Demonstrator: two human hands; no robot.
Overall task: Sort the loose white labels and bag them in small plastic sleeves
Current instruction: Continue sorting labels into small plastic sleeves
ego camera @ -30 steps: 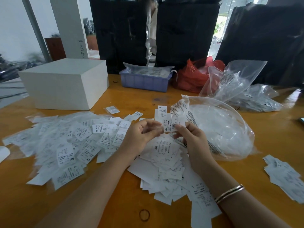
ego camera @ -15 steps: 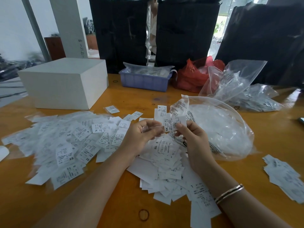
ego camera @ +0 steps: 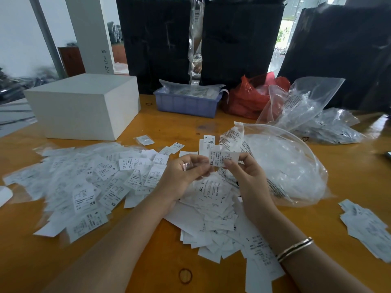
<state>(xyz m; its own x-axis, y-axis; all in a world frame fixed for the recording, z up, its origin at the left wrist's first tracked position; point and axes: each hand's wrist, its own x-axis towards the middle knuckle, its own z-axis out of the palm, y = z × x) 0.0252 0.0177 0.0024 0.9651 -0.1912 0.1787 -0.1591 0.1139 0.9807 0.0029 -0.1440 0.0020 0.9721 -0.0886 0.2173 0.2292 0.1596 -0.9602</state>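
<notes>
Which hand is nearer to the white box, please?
Left. The left hand sits on the side of the white box, nearer us; the right hand lies farther right, by the clear bag.

Both forearms are bare, with no sleeves in view. Just behind the right hand [ego camera: 246, 178], on the wrist, sits a thin metal bangle [ego camera: 294, 248], gold with a darker line along it. The left hand [ego camera: 182, 176] wears nothing.

glossy orange wooden surface [ego camera: 160, 246] with dark knots, catching glare at the far right. beyond it, tall black wrapped bundles [ego camera: 239, 39], a white pillar [ego camera: 91, 32] and a pale wall [ego camera: 19, 30] at left. daylight and greenery through a bright gap [ego camera: 283, 28] behind.
</notes>
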